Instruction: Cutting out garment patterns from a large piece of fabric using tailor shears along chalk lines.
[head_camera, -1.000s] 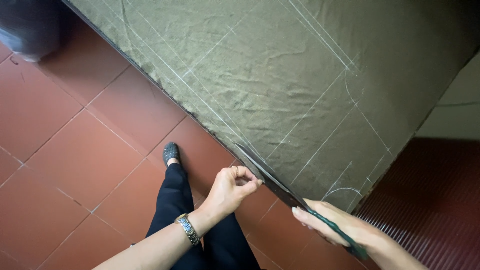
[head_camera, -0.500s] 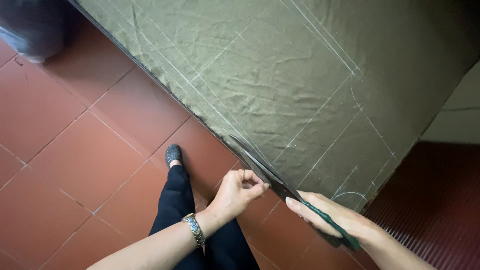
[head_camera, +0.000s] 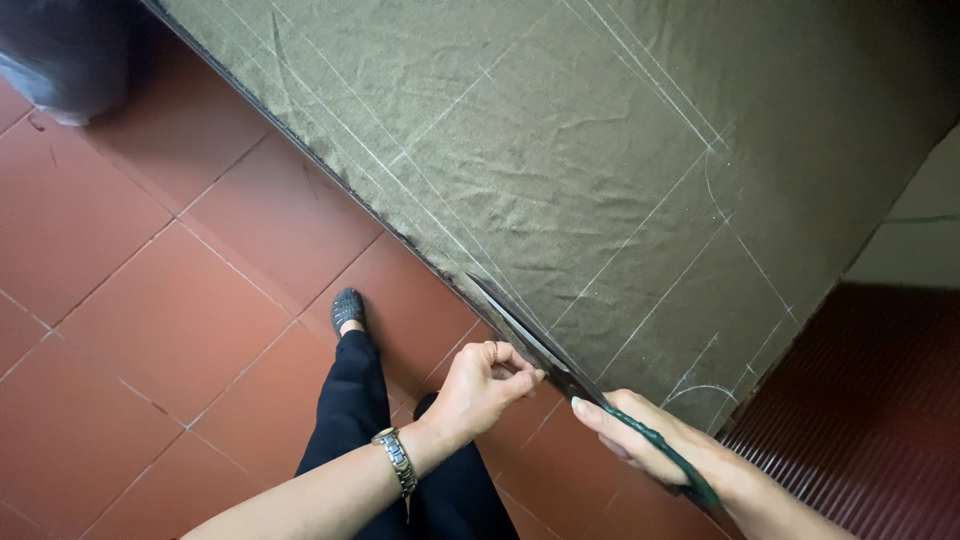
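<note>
A large olive-green cloth (head_camera: 560, 150) marked with pale chalk lines lies spread on a table. My right hand (head_camera: 655, 440) grips green-handled scissors (head_camera: 560, 360), whose long dark blades run along the cloth's near edge. My left hand (head_camera: 485, 385), with a metal watch on the wrist, pinches the narrow strip of cloth edge just beside the blades. The blade tips point up and to the left along the chalk line.
Red floor tiles (head_camera: 150, 320) lie below the table edge, with my dark-trousered leg and black shoe (head_camera: 347, 308) on them. A dark bag (head_camera: 70, 60) sits at the top left. A ribbed dark red mat (head_camera: 860, 420) lies at the right.
The scissors and my right hand have slid up and left along the cloth's edge. My left hand has followed, still pinching the strip.
</note>
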